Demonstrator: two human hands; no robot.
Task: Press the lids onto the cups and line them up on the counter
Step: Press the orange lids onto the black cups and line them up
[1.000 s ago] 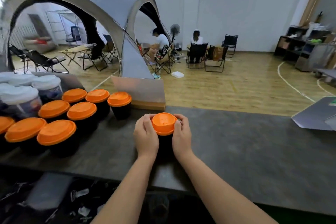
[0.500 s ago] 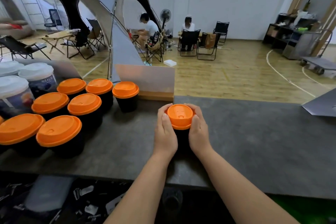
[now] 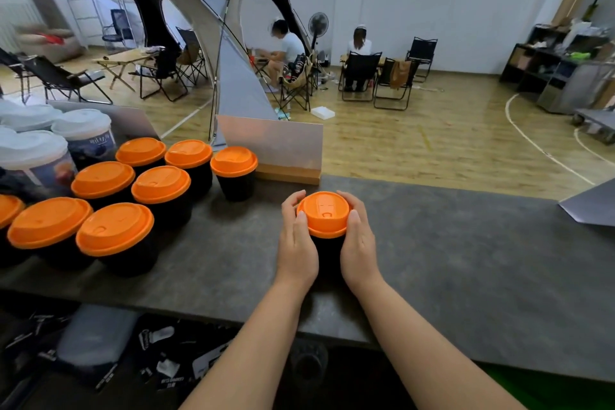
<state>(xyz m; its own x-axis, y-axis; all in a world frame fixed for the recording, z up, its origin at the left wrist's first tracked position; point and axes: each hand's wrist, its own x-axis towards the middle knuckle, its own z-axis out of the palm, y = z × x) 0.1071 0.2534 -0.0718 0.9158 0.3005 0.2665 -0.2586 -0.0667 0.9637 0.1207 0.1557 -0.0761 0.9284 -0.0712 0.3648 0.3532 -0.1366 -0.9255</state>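
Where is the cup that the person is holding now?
In the head view, the held cup stands centre on the grey counter, between left hand and right hand, right of the lidded cups.

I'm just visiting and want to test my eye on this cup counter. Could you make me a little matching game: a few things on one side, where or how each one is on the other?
Things:
1. cup with orange lid
2. finished orange-lidded cups
3. white-lidded cups
4. standing fan

Places or states:
A. far left, behind the orange lids
B. gripped between the left hand and the right hand
C. on the floor, near the seated people
D. grouped on the counter, left of the hands

Pairs: 1-B, 2-D, 3-A, 4-C
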